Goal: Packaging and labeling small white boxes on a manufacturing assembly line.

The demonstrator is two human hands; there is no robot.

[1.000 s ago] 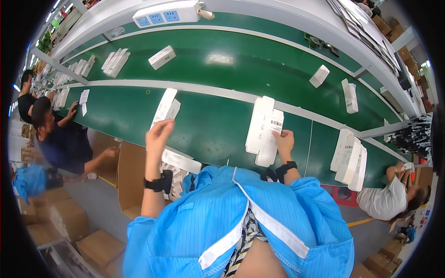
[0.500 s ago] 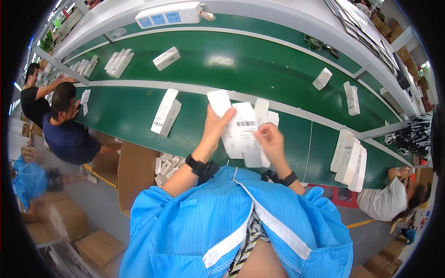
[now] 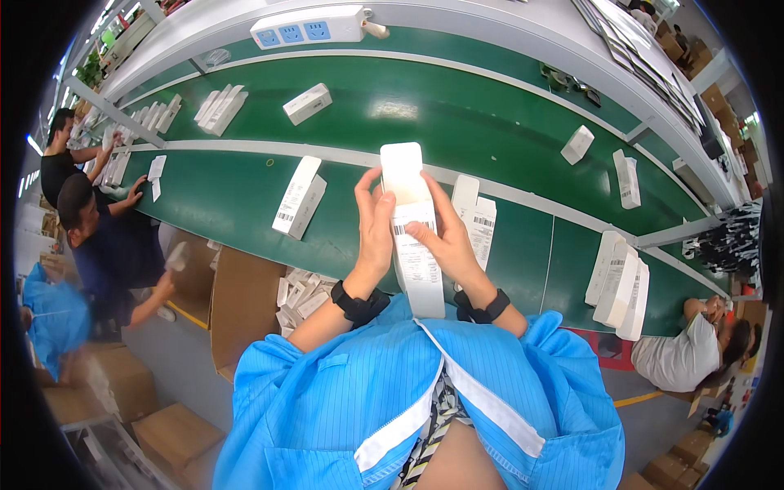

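In front of my chest, a white carton (image 3: 420,278) with a printed label is held between both hands, its long flap standing up at the far end. Its near end reaches down to my blue jacket. My left hand (image 3: 376,233) is closed along the left side, fingers near the top. On the right side, my right hand (image 3: 447,245) grips it with the thumb across the printed face. Just right of it, more white cartons (image 3: 483,233) lie on the green bench, partly hidden by my right hand. Another white carton (image 3: 299,200) with a raised flap rests to the left.
Several white cartons (image 3: 618,282) lie together at the bench's right end. Beyond a pale rail, a green belt (image 3: 465,106) carries scattered cartons. A large cardboard box (image 3: 245,306) of small white boxes stands below left. A power strip (image 3: 309,27) hangs overhead. People work at both sides.
The carton was wide and flat; now it looks narrow and boxlike. My right hand has moved from its right edge onto its face, and my left hand lower along its side.
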